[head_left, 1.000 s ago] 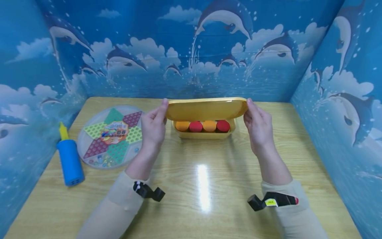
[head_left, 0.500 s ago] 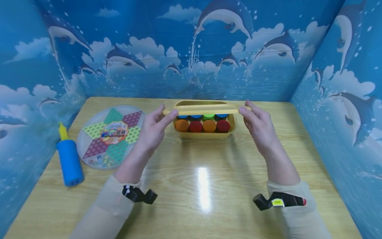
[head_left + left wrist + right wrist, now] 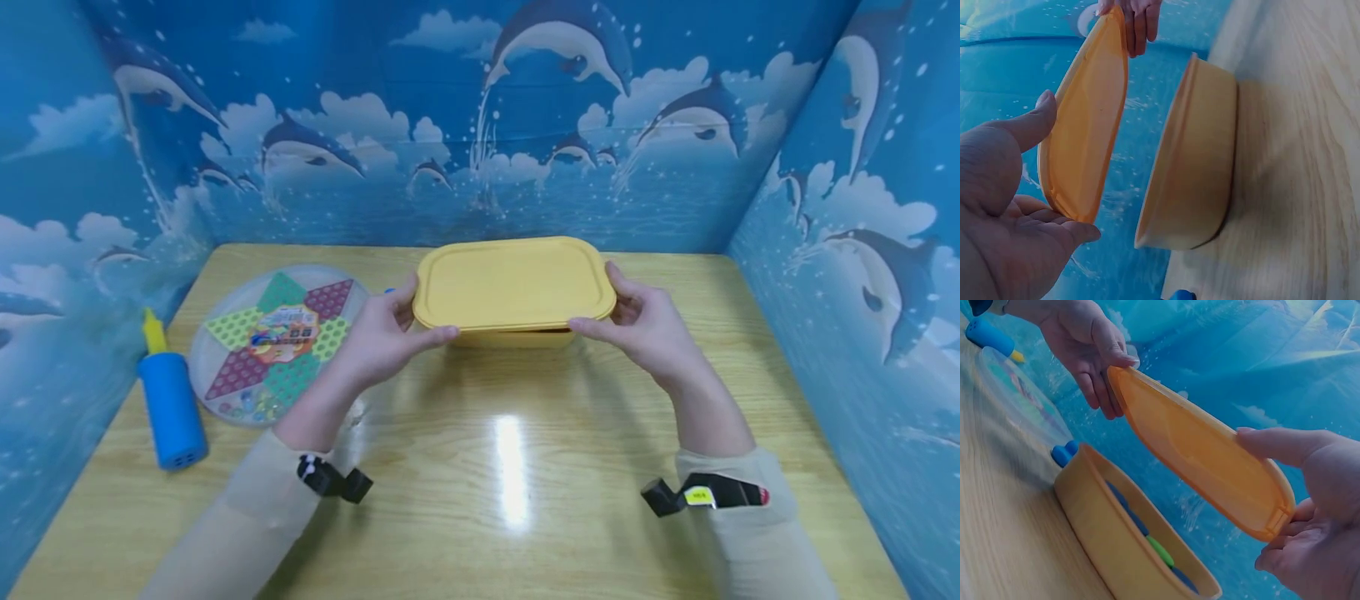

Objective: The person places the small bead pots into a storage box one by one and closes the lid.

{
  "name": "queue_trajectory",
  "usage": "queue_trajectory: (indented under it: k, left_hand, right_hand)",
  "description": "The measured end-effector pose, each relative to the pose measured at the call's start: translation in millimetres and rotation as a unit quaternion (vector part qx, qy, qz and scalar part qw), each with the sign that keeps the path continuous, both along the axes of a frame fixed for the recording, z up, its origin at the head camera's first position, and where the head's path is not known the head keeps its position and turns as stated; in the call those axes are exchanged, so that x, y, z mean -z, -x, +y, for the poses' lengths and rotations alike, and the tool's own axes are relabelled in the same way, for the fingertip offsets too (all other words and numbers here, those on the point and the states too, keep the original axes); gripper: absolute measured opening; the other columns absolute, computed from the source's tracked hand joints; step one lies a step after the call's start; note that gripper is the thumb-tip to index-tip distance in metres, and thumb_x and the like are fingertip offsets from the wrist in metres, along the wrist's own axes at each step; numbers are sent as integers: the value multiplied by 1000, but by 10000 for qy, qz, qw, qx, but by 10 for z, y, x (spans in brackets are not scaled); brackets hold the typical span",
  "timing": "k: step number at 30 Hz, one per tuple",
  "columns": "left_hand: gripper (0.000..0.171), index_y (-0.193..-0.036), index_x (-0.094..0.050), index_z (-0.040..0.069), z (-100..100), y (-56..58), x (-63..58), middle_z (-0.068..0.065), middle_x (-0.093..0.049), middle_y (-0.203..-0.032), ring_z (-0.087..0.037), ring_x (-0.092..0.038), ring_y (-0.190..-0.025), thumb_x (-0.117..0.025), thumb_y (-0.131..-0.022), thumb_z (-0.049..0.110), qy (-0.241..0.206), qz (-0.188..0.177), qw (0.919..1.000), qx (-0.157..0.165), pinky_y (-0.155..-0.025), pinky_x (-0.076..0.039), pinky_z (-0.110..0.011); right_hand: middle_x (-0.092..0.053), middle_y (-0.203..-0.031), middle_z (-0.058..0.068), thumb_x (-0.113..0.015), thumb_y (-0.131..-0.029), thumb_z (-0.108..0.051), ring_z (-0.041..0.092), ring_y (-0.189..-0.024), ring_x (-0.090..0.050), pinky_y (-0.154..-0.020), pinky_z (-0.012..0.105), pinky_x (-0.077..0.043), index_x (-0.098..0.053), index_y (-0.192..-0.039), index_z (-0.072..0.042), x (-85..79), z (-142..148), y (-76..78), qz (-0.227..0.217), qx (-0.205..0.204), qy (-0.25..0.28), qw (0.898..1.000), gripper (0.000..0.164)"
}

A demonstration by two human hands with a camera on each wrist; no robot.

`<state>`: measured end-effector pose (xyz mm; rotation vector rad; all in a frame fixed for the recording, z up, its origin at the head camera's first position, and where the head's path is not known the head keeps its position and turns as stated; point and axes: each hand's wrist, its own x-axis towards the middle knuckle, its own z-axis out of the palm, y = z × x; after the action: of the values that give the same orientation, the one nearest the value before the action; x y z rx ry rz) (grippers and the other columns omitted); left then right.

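Note:
Between both hands is a yellow-orange lid (image 3: 514,283), held above a matching box (image 3: 517,339) and apart from it. My left hand (image 3: 382,337) pinches the lid's left end, thumb on top and fingers beneath. At the other end, my right hand (image 3: 651,333) pinches it the same way. The wrist views show a gap between the lid (image 3: 1088,119) and the box (image 3: 1194,156). Inside the box (image 3: 1094,534), dark and green round-topped pieces (image 3: 1160,550) show in the right wrist view; in the head view the lid hides the contents.
To the left lies a round Chinese checkers board (image 3: 277,342) with several marbles. Beside it stands a blue hand pump (image 3: 172,412) with a yellow nozzle. A small blue object (image 3: 1063,453) sits beside the box. A dolphin-print curtain (image 3: 480,125) encloses the wooden table (image 3: 510,533).
The lid has turned from its underside facing me, through edge-on, to its top facing up, and now covers the box in the head view. Both hands moved with it, still gripping its ends.

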<state>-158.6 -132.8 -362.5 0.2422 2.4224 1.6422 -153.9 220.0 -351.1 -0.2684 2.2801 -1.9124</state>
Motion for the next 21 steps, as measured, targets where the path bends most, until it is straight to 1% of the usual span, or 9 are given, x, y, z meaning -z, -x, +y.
queue_trajectory:
  k: [2,5,8,11,15,19,21]
  left_hand:
    - [117,-167,-17,8,-8,21,35,-5,-19,-172,-18,-34,-153,-92,-84,43,164,-21,9999,3,-122,-34,-33]
    - [123,-167,-16,7,-4,64,72,-5,-17,-173,-19,-33,-153,-94,-80,44,258,-51,9996,-79,-122,-35,-34]
    - [128,-168,-17,9,12,127,92,-5,-17,-173,-19,-31,-154,-97,-75,47,311,-34,9993,-199,-123,-34,-34]
    - [131,-168,-18,10,27,206,118,-5,-18,-173,-20,-31,-154,-98,-72,49,358,18,9991,-205,-122,-35,-34]
    - [130,-168,-18,9,29,323,197,-5,-19,-173,-22,-32,-154,-96,-73,53,591,52,9982,-67,-122,-37,-36]
    - [131,-168,-18,7,48,431,321,-7,-19,-173,-24,-32,-154,-95,-73,55,807,-59,9967,-77,-121,-38,-37]
    - [131,-168,-17,6,65,468,375,-8,-18,-173,-25,-31,-155,-96,-73,53,809,-136,9966,-97,-122,-38,-38]
  right_hand:
    - [-15,-174,7,-88,-89,-11,26,-150,-41,-107,26,-50,-27,-165,-7,43,4,22,-26,11,-122,9999,97]
    - [-17,-174,6,-92,-86,-17,24,-152,-38,-109,25,-47,-26,-165,-6,77,2,49,-122,122,-452,9988,104]
    - [-15,-174,6,-95,-83,-22,25,-153,-35,-109,26,-47,-22,-166,-6,95,-10,82,-292,205,-757,9965,111]
    - [-13,-174,7,-95,-82,-25,27,-153,-34,-110,29,-47,-18,-166,-6,118,-27,124,-445,239,-959,9941,116]
    - [-11,-174,9,-95,-83,-28,28,-154,-33,-114,34,-45,-14,-166,-4,170,-44,196,-616,270,-1153,9911,119]
    - [-9,-174,8,-95,-83,-27,27,-154,-33,-117,38,-43,-12,-167,-4,243,-54,278,-805,278,-1223,9888,120]
    - [-7,-175,6,-95,-83,-26,27,-154,-31,-118,39,-42,-11,-167,-5,280,-60,310,-877,296,-1209,9883,121]
